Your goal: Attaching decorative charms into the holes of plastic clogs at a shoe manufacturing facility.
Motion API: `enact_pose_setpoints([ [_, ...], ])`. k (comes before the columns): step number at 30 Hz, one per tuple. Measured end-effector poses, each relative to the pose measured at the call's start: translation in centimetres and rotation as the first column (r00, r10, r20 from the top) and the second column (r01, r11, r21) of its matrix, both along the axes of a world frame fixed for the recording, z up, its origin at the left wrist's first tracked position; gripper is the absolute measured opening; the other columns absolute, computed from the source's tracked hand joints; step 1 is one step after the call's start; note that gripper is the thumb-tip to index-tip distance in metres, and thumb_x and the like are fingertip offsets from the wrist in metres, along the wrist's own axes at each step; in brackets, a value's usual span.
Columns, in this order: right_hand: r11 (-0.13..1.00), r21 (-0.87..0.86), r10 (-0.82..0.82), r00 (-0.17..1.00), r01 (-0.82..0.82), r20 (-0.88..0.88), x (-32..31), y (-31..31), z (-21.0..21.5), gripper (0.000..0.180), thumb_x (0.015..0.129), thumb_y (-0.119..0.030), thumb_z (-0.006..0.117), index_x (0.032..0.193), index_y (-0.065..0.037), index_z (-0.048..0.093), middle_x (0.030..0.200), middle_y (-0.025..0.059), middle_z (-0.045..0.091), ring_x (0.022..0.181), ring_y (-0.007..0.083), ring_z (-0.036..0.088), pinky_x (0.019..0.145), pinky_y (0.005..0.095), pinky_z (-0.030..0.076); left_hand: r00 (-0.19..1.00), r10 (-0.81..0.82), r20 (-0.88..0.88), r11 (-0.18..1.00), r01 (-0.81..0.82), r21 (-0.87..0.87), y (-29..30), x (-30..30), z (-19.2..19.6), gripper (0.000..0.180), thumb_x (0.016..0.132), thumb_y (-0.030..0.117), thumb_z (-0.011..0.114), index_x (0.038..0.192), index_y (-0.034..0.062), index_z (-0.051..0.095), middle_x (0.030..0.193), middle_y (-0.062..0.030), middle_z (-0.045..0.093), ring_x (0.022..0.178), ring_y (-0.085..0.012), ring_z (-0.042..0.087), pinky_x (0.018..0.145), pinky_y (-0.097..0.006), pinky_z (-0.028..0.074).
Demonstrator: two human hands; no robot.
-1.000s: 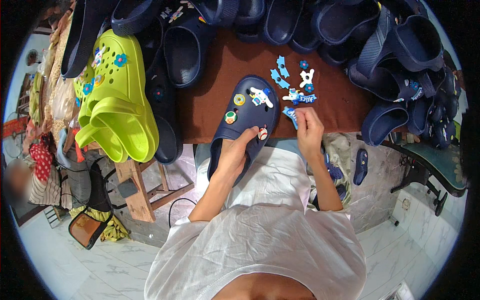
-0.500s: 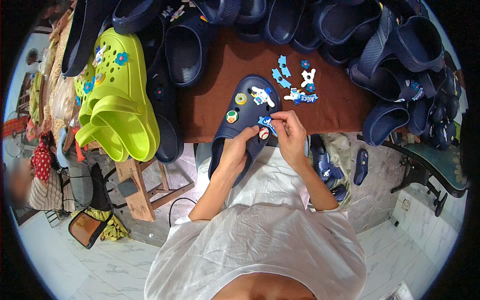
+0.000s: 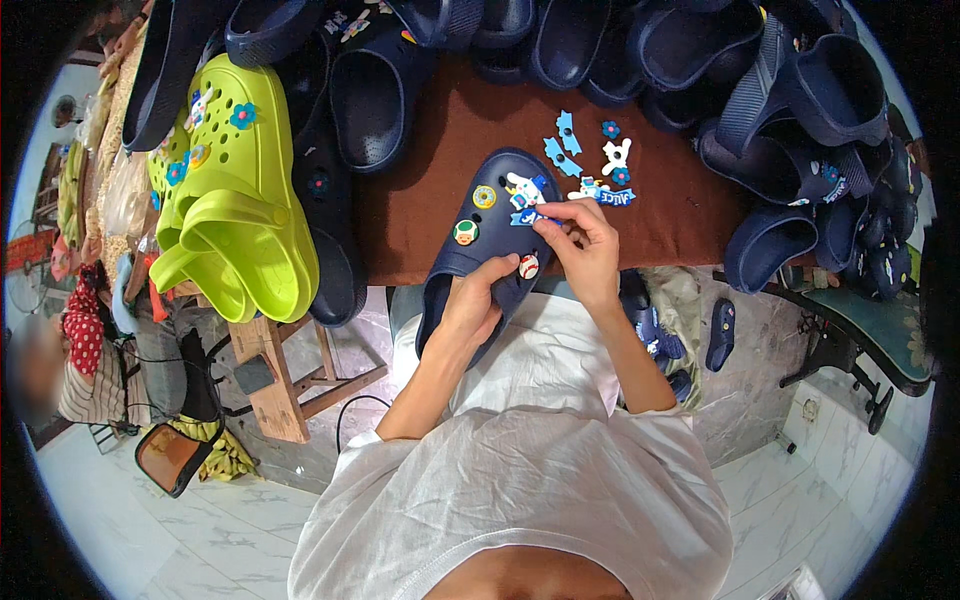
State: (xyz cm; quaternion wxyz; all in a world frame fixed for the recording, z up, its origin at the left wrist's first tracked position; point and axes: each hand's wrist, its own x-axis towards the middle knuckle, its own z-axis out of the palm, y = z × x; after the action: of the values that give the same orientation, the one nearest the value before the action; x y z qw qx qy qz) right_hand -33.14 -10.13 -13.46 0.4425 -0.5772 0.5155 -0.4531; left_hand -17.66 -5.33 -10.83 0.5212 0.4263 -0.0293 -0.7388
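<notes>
A navy clog (image 3: 482, 243) lies toe-away on the brown table (image 3: 430, 200) at its front edge. My left hand (image 3: 478, 300) grips the clog's heel end from below. My right hand (image 3: 583, 243) pinches a small blue charm (image 3: 527, 217) and presses it onto the clog's top. Round charms, one yellow (image 3: 484, 196), one green and red (image 3: 465, 232), one red and white (image 3: 528, 266), sit in the clog's holes, along with a white and blue figure charm (image 3: 524, 189).
Loose blue and white charms (image 3: 592, 160) lie on the table beyond the clog. A stack of lime green clogs (image 3: 230, 200) stands at the left. Many navy clogs (image 3: 780, 110) crowd the back and right. A wooden stool (image 3: 290, 370) stands below left, a green chair (image 3: 860, 330) right.
My right hand has carried a blue charm from the loose pile leftward onto the clog's top. The left hand has kept its hold on the clog.
</notes>
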Motion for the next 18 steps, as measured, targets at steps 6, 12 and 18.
enact_pose_setpoints([
  [6,0.972,0.224,0.015,0.964,-0.077,0.266,-0.3,-1.0,0.6,0.018,0.081,-0.002,0.078,0.093,-0.003,0.065,0.083,-0.0016,0.063,0.071,0.0038,0.057,0.064,0.0176,0.048,1.000,-0.015,0.004,1.000,0.015,-0.013,0.4,0.1,-0.7,0.041,0.085,-0.004,0.061,0.125,-0.0020,0.053,0.118,-0.0123,0.063,0.106,-0.0220,0.064,0.096,-0.036,0.052],
  [12,0.918,0.348,0.097,0.958,-0.191,0.269,-0.9,-2.1,1.2,0.024,0.080,-0.005,0.081,0.091,-0.006,0.059,0.082,-0.0011,0.062,0.072,0.0035,0.056,0.063,0.0173,0.047,1.000,-0.014,-0.007,0.998,0.014,-0.066,0.9,0.1,-1.2,0.039,0.084,-0.004,0.060,0.123,-0.0026,0.055,0.115,-0.0119,0.064,0.104,-0.0215,0.064,0.096,-0.036,0.051],
  [18,0.904,0.342,0.158,0.943,-0.258,0.294,-1.3,-2.6,0.7,0.025,0.082,-0.005,0.080,0.089,-0.008,0.057,0.078,-0.0048,0.058,0.070,0.0008,0.053,0.063,0.0152,0.044,0.999,-0.034,-0.006,0.996,0.034,-0.078,1.4,0.2,-2.2,0.039,0.083,-0.003,0.061,0.121,-0.0027,0.056,0.113,-0.0114,0.065,0.103,-0.0222,0.064,0.095,-0.036,0.051],
])
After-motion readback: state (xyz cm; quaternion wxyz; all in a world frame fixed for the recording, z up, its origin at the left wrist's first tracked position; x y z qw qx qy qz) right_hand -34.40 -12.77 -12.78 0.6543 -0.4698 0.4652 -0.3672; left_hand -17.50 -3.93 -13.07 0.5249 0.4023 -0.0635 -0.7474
